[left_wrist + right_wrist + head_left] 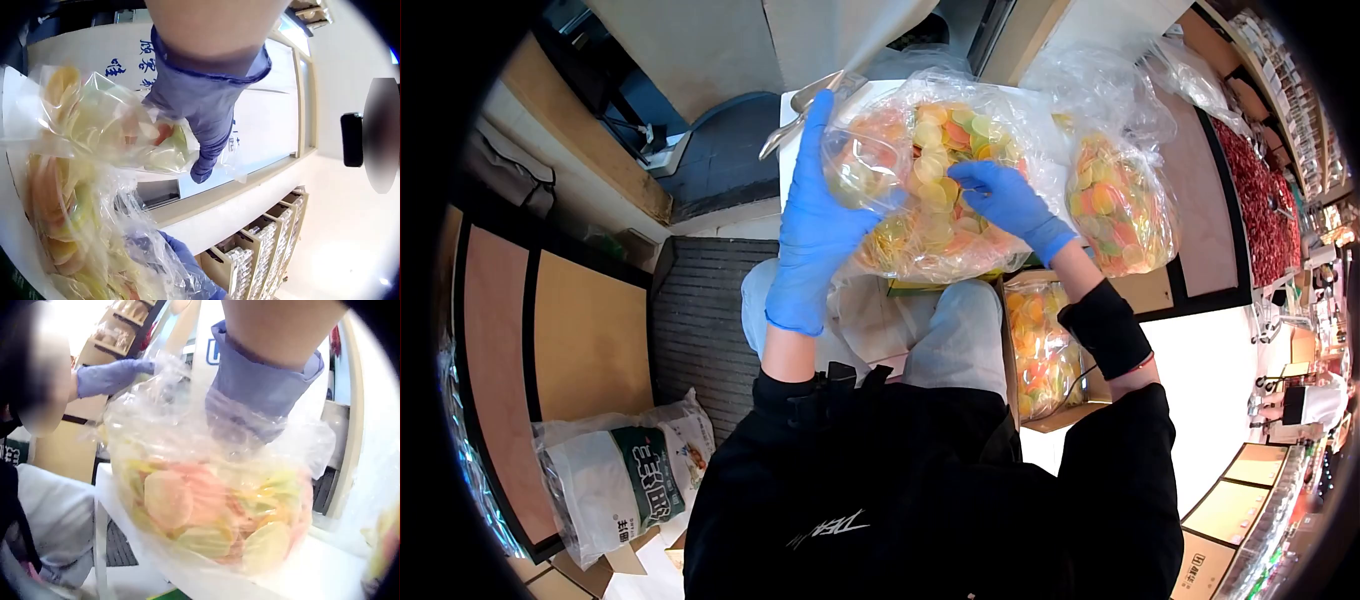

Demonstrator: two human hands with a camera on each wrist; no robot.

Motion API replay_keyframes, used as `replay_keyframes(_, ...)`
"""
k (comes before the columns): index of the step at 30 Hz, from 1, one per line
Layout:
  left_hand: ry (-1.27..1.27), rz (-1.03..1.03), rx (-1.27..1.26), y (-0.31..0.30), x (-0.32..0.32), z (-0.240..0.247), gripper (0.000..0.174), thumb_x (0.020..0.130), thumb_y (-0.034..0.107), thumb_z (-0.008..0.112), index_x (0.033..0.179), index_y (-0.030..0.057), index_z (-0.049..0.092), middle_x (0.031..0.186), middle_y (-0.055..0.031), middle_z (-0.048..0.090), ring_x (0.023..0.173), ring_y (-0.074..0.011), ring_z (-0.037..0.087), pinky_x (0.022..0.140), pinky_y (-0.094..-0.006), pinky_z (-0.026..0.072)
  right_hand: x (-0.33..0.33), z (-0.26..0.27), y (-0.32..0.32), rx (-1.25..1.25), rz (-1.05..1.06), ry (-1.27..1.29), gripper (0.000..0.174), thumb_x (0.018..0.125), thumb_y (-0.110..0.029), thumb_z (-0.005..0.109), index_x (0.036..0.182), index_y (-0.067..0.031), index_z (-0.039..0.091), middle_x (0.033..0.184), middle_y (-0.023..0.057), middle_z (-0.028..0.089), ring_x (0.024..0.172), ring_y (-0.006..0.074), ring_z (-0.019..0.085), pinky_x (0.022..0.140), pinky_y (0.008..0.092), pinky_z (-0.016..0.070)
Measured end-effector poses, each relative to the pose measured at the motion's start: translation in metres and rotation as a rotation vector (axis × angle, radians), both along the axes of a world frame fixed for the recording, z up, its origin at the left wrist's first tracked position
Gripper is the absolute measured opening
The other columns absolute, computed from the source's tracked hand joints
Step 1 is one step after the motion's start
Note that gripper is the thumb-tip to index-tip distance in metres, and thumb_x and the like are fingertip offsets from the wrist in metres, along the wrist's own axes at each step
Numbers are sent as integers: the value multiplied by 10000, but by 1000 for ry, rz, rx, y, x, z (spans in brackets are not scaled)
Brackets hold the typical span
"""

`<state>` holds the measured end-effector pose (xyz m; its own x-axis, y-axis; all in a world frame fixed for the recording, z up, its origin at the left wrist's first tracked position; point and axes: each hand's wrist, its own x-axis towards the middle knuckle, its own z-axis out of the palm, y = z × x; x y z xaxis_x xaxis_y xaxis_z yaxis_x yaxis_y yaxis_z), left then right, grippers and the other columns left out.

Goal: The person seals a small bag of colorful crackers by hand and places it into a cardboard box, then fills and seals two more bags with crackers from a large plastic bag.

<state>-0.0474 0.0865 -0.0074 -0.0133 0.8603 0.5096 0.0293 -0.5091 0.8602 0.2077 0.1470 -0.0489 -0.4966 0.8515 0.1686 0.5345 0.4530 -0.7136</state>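
Note:
My blue-gloved left hand holds a small clear plastic bag with thin round coloured chips inside, its fingers pointing up along the bag and the thumb reaching across below. In the left wrist view this small bag hangs over the pile. My gloved right hand reaches into the mouth of a large clear bag, fingertips at the yellow, orange and green chips. Through its plastic in the right wrist view, the right hand is blurred, and I cannot tell whether it pinches any chips.
The large bag stands on a white table, beside a metal scoop. Another filled bag is to the right. A cardboard box below holds more bagged chips. A white printed sack lies at lower left.

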Motion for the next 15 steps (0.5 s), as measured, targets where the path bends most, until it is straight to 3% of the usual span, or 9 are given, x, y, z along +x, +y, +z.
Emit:
replay_keyframes(3, -75, -17, 24, 2, -6, -3, 1024, 634, 124, 826, 1443, 96, 198, 1392, -121, 373, 1228, -238, 427, 1008, -342, 398, -16, -8, -4, 83, 45, -303, 558, 771, -80, 655, 1300, -102, 478, 1222, 145, 544, 1061, 238, 568, 885, 300, 457)
replay_keyframes(4, -52, -6, 21, 2, -7, -2, 1021, 635, 126, 825, 1443, 94, 201, 1390, -121, 375, 1225, -238, 429, 1006, -341, 398, -22, -13, 0, 24, 102, -306, 636, 762, -167, 672, 1346, -140, 421, 1278, 164, 476, 1101, 304, 535, 892, 355, 456)
replay_keyframes(7, 14, 25, 26, 0, -10, -1, 1019, 635, 106, 821, 1443, 99, 200, 1390, -118, 362, 1225, -231, 417, 1007, -340, 399, -39, -7, -7, 326, 58, -463, 627, 781, -247, 655, 1351, -156, 411, 1256, 163, 465, 1085, 333, 524, 873, 402, 457)
replay_keyframes(10, 54, 28, 32, 0, -9, -1, 1023, 632, 56, 814, 1443, 111, 194, 1391, -106, 337, 1231, -221, 391, 1013, -340, 399, -46, -7, -2, 341, 35, -508, 587, 761, -221, 629, 1307, -138, 432, 1174, 142, 468, 937, 356, 577, 792, 429, 488)
replay_keyframes(15, 45, -6, -17, -6, -4, 7, 998, 635, 54, 807, 1443, 113, 224, 1377, -98, 366, 1213, -221, 412, 1003, -345, 400, -46, -34, 16, 423, -44, -543, 437, 808, -187, 575, 1236, -162, 491, 1064, 126, 539, 816, 324, 618, 695, 425, 510)
